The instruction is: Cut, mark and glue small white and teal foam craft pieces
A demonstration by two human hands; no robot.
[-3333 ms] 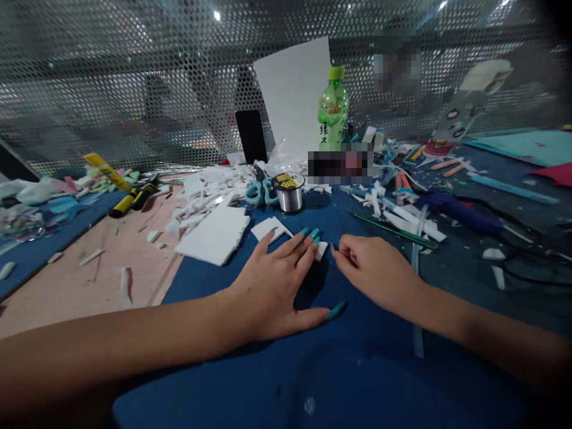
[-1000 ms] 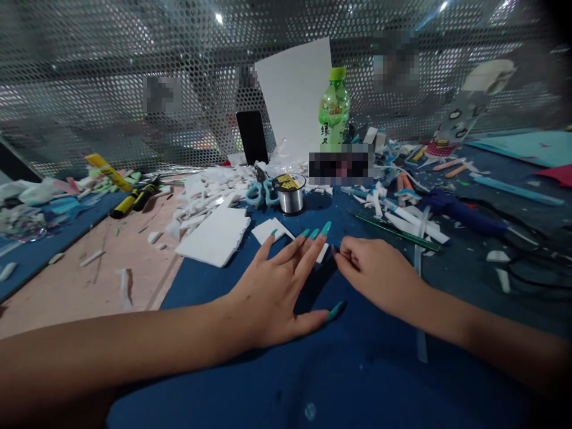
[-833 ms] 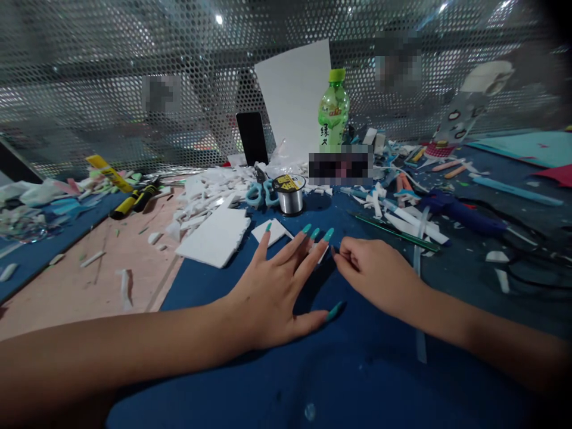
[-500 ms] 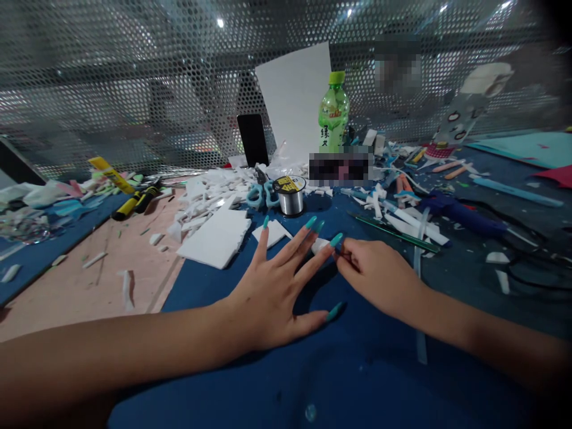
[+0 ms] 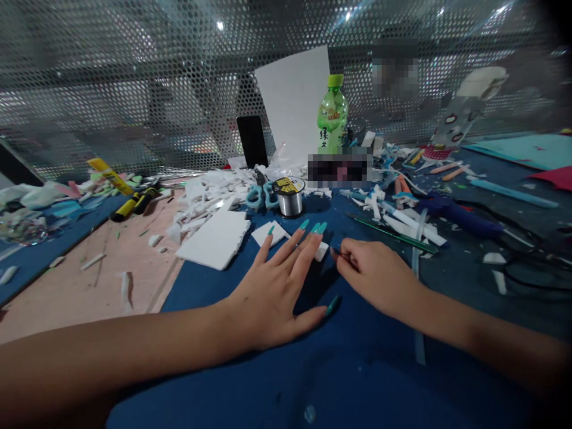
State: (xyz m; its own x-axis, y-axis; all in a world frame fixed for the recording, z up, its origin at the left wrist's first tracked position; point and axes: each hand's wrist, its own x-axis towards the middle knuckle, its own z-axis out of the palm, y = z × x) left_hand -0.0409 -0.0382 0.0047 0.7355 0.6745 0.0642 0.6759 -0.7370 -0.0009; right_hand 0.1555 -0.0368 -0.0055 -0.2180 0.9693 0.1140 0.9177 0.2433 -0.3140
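My left hand [image 5: 277,286] lies flat on the blue mat [image 5: 277,369], fingers stretched out over a small white foam piece [image 5: 273,233]. Its fingertips press a second small white piece [image 5: 320,251]. My right hand [image 5: 375,273] rests just to the right, its fingers curled in a pinch close to that second piece. What the pinch holds is too small to make out.
A larger white foam slab [image 5: 217,238], foam scraps, teal scissors [image 5: 259,193] and a wire spool [image 5: 289,196] lie beyond my hands. A green bottle [image 5: 332,119], a phone [image 5: 252,140] and a white sheet stand against the mesh wall. A green ruler [image 5: 393,234] lies right.
My left hand's fingers spread and lifted a little, then drew together again and settled on the small white piece. My right hand stayed nearly still in its pinch.
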